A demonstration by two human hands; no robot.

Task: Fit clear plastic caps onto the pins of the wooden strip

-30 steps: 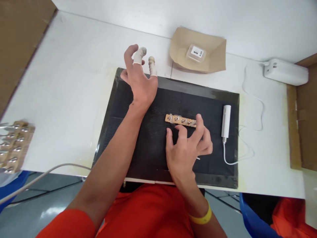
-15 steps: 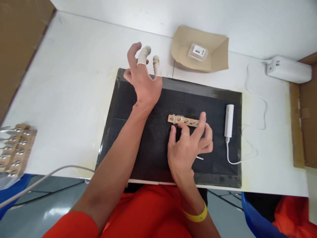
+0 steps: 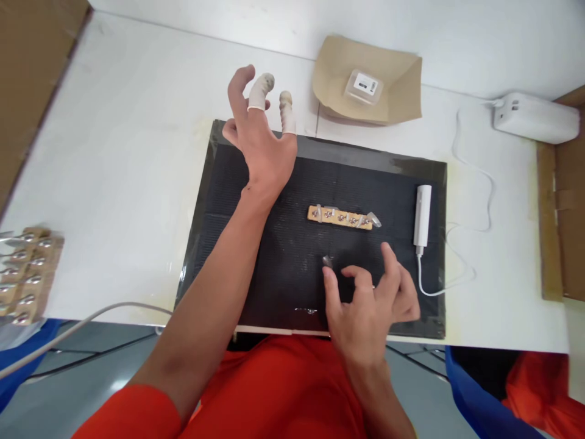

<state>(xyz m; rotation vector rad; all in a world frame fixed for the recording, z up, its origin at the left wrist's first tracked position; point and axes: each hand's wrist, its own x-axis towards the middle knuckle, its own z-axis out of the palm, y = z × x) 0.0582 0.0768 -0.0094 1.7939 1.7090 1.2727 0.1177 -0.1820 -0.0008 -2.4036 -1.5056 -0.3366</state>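
Observation:
My left hand (image 3: 269, 149) is raised over the far left of the black mat (image 3: 283, 268), fingers spread and holding nothing. White finger cots cover its thumb and index finger. A narrow wooden strip (image 3: 336, 216) lies on the mat between my hands, carrying several shiny metal pieces and clear strips; one clear strip sticks out at its right end. My right hand (image 3: 370, 305) hovers nearer the front, thumb and fingers apart. A small translucent grey piece (image 3: 327, 261) shows at its thumb tip; whether it clings there or lies on the mat, I cannot tell.
A brown paper tray (image 3: 397, 103) holding a labelled clear box (image 3: 364, 86) stands at the back. On the right are a white stick-shaped device (image 3: 423, 216) with a cable and a white power unit (image 3: 534, 117). A wooden block with metal pieces (image 3: 34, 274) sits far left.
My right hand has drawn back from the wooden strip toward the front and right, uncovering the strip's right end. My left hand keeps nearly the same pose. The view has shifted slightly.

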